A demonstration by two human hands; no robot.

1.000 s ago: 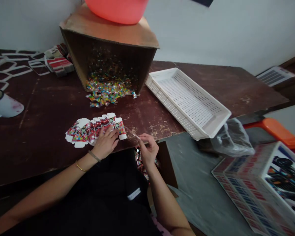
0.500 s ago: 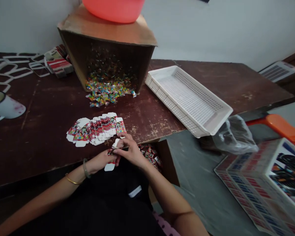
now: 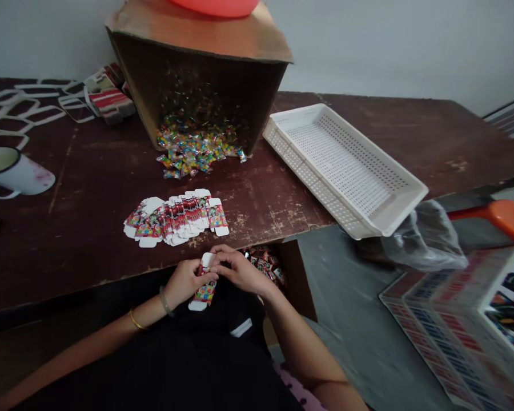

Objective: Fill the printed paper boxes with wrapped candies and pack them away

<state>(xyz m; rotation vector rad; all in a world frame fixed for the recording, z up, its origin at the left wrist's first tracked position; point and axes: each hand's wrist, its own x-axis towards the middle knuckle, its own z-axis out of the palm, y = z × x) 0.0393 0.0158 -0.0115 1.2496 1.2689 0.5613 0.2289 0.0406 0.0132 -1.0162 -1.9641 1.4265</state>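
Brought together at lower centre since a second ago: left hand, then laid on the row of cartons, and right hand, then apart from it. Turned since half a second ago: small printed carton, now with more of the colourful front showing.

At left edge, white enamel mug with dark rim, on dark brown table. At upper left, white six-sided outlines and red-striped stack. Left of centre, overlapping row of flat printed cartons, red with white flaps, arranged as before; print too small to read.

At lower centre, just below the table's near edge, small printed carton held between left thumb and fingers, and pinched near the upper white flap by right thumb and forefinger. Lower down, white label on black clothing, lettering unreadable. At upper centre, cardboard box on its side, spilling clear-wrapped sweets; on top, red basin, cropped more than before.

Beside right hand, open carton box of wrapped packets. Farther right, white perforated tray, clear plastic bag, orange seat, striped crate.
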